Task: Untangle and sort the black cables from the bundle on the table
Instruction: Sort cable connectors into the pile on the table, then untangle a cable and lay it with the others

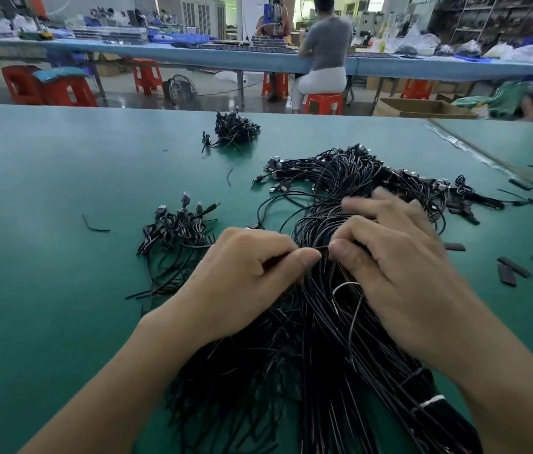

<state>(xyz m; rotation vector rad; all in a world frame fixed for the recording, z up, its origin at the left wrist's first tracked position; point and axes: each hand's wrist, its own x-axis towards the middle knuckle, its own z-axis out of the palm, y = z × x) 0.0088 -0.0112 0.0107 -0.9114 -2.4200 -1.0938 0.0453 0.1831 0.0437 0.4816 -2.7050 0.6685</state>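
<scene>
Head view: left grip (245, 273) and right grip (399, 267) are both pinching one thin black cable strand (323, 248) atop the big tangled bundle of thin black cables (324, 339), which is lying on the green desk (45, 191). The cables are looking light, floppy and snag-prone, so holding close to the tangle is probably best.

I see a factory assembly floor: long blue workbench (121, 49) across the top, red stools (323, 103), a seated worker (327, 44), shelves (494, 18) upper right.

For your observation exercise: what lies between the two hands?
Head view: a short stretch of black cable, pinched by the left hand and right hand, over the bundle.
</scene>
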